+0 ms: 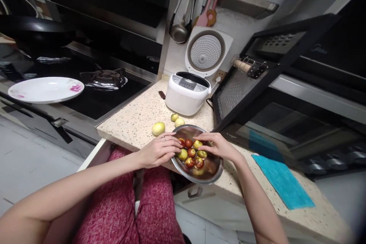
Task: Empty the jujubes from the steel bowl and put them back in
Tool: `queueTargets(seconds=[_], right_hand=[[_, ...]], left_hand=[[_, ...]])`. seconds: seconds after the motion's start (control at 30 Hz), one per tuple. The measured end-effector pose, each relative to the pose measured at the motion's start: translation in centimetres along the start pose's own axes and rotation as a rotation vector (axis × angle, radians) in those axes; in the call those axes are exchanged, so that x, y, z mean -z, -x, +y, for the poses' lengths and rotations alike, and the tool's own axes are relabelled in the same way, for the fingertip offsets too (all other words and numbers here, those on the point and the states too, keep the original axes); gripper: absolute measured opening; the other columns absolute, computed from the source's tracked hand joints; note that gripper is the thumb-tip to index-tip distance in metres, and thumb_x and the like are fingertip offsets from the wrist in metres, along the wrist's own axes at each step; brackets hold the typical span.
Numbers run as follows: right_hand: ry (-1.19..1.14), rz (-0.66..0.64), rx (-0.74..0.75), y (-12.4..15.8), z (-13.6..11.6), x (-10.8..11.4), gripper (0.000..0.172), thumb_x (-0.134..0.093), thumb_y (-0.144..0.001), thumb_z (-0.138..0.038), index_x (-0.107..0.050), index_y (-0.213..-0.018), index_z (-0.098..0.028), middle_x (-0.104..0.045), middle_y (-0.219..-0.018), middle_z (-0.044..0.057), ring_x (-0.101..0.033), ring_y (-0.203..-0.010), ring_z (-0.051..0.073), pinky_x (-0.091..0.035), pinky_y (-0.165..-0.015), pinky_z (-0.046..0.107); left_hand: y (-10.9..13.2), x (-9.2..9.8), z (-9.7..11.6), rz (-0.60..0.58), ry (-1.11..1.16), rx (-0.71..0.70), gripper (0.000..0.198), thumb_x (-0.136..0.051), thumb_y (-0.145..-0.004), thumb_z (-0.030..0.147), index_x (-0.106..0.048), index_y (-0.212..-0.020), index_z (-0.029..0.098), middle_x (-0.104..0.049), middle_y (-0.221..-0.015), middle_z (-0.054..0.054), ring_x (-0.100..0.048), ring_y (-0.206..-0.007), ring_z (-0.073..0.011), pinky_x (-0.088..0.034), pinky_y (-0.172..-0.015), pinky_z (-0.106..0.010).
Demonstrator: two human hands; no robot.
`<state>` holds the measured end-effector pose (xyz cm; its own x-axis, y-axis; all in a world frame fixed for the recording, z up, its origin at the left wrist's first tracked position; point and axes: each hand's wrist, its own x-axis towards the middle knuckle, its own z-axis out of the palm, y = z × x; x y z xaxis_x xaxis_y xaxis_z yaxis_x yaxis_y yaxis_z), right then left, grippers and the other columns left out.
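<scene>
A steel bowl (212, 176) sits at the front edge of the speckled counter (137, 120), holding several small red and green fruits (192, 154). My left hand (160, 149) rests on the bowl's near left rim, fingers curled over it and touching a fruit. My right hand (216, 145) reaches into the bowl from the right, its fingers bent down over the fruits. Whether either hand grips a fruit is hidden by the fingers. Three yellow-green fruits (158, 128) lie on the counter just behind the bowl.
A white rice cooker (187, 93) with its lid up stands behind the bowl. A black appliance door (257, 80) hangs open at the right. A teal cloth (283, 181) lies on the counter. A gas hob (104, 78) and a white plate (45, 89) are to the left.
</scene>
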<state>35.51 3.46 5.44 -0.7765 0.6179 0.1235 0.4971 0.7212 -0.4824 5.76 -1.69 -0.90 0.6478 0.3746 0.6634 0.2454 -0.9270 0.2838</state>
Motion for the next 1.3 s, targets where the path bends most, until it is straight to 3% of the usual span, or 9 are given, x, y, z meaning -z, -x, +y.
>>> queueTargets(seconds=[0.17,0.33,0.4,0.53,0.73,0.97,1.07,1.13,1.3], right_hand=[[0.061,-0.015,-0.008,-1.9,-0.3,2.1,0.032,-0.067,-0.093,-0.044,-0.077,-0.109,-0.019,-0.078,-0.101,0.009,-0.072,-0.089,0.022,-0.056,-0.083,0.033],[0.163,0.098,0.044,-7.6,-0.8,3.9,0.027,-0.060,-0.097,-0.039,-0.077,-0.100,-0.018,-0.078,-0.097,0.009,-0.072,-0.088,0.021,-0.055,-0.081,0.031],[0.231,0.094,0.055,-10.5,-0.6,3.5,0.024,-0.061,-0.096,-0.034,-0.076,-0.100,-0.016,-0.077,-0.097,0.009,-0.072,-0.088,0.021,-0.054,-0.081,0.031],[0.349,-0.036,-0.078,-14.9,-0.2,1.1,0.019,-0.065,-0.092,-0.026,-0.075,-0.102,-0.014,-0.078,-0.095,0.010,-0.071,-0.081,0.021,-0.052,-0.074,0.028],[0.421,-0.049,-0.117,-17.3,-0.4,-1.8,0.012,-0.074,-0.078,-0.017,-0.076,-0.089,-0.013,-0.077,-0.083,0.009,-0.068,-0.074,0.020,-0.047,-0.068,0.026],[0.351,0.087,-0.008,-15.6,-1.8,-1.4,0.025,-0.069,-0.081,-0.015,-0.068,-0.106,-0.014,-0.070,-0.101,0.009,-0.065,-0.089,0.019,-0.050,-0.081,0.028],[0.176,0.253,0.143,-12.6,-3.2,-0.1,0.023,-0.065,-0.087,-0.019,-0.065,-0.110,-0.018,-0.068,-0.105,0.008,-0.065,-0.090,0.019,-0.052,-0.083,0.031],[0.139,0.343,0.148,-10.2,-4.1,0.6,0.021,-0.066,-0.089,-0.024,-0.065,-0.110,-0.020,-0.068,-0.104,0.008,-0.065,-0.091,0.021,-0.054,-0.084,0.033],[0.099,0.376,0.097,-5.2,-3.7,0.4,0.022,-0.067,-0.092,-0.030,-0.066,-0.111,-0.021,-0.070,-0.106,0.009,-0.065,-0.098,0.023,-0.054,-0.090,0.039]], left_hand=[[-0.1,-0.2,0.1,0.023,-0.032,-0.032,0.031,-0.040,-0.104,0.023,-0.063,-0.124,0.016,-0.073,-0.120,-0.009,-0.063,-0.120,-0.0216,-0.043,-0.116,-0.047],[0.0,-0.3,-0.1,0.045,-0.010,-0.042,0.031,-0.040,-0.104,0.025,-0.064,-0.123,0.017,-0.072,-0.124,-0.009,-0.063,-0.121,-0.0217,-0.042,-0.117,-0.046],[0.0,-0.3,-0.1,0.041,0.004,-0.035,0.031,-0.040,-0.105,0.026,-0.063,-0.124,0.016,-0.072,-0.125,-0.008,-0.063,-0.122,-0.0217,-0.042,-0.117,-0.046],[0.1,-0.4,-0.1,0.047,0.012,-0.034,0.032,-0.040,-0.105,0.026,-0.063,-0.123,0.016,-0.071,-0.126,-0.009,-0.063,-0.122,-0.0214,-0.042,-0.118,-0.046],[0.2,-0.7,-0.5,0.059,0.000,-0.056,0.031,-0.041,-0.104,0.026,-0.064,-0.123,0.015,-0.071,-0.126,-0.009,-0.062,-0.124,-0.0222,-0.040,-0.120,-0.047],[0.4,-0.7,-0.5,0.065,-0.015,-0.071,0.030,-0.044,-0.103,0.025,-0.063,-0.124,0.015,-0.070,-0.129,-0.009,-0.061,-0.125,-0.0227,-0.038,-0.121,-0.048],[0.3,-0.4,-0.4,0.059,0.001,-0.067,0.030,-0.044,-0.103,0.025,-0.062,-0.126,0.016,-0.070,-0.129,-0.009,-0.062,-0.125,-0.0214,-0.038,-0.122,-0.048],[0.3,-0.3,-0.4,0.055,0.013,-0.063,0.030,-0.044,-0.103,0.025,-0.062,-0.126,0.017,-0.070,-0.129,-0.008,-0.062,-0.125,-0.0217,-0.039,-0.121,-0.048],[0.4,-0.2,-0.4,0.017,-0.003,-0.064,0.032,-0.043,-0.104,0.023,-0.060,-0.130,0.016,-0.069,-0.130,-0.010,-0.060,-0.128,-0.0238,-0.039,-0.120,-0.051]])
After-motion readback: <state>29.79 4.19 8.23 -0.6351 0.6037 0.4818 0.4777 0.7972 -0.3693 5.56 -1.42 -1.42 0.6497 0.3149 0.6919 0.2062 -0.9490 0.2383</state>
